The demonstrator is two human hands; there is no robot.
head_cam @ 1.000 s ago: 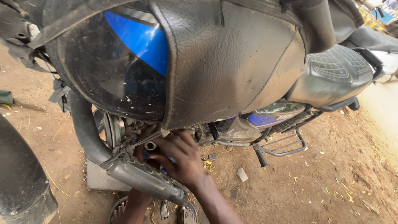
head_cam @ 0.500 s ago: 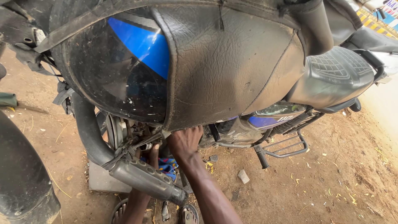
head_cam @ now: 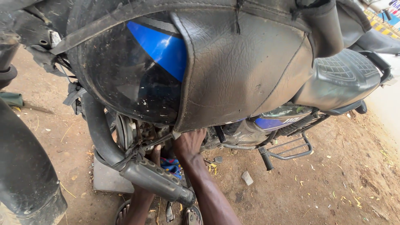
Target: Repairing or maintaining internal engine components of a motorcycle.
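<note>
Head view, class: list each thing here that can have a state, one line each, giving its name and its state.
Motorcycle: standing on dirt ground, dusty.
Tank cover: on the tank, creased, worn.
Seat: in place, nobody on it.
Footrest: sticking out, bare.
Exhaust pipe: mounted, dirty.
Right hand: reaching up under the tank, fingers hidden.
Left hand: behind the exhaust pipe, mostly hidden.

Blue tank [head_cam: 160, 48] under black cover [head_cam: 241, 71] (seat [head_cam: 341, 73] diamond-patterned black).

A grey flat slab [head_cam: 106, 179] lies on the dirt near left. A small pale stone [head_cam: 247, 178] lies right of it, with yellow scraps [head_cam: 213, 167] between.
</note>
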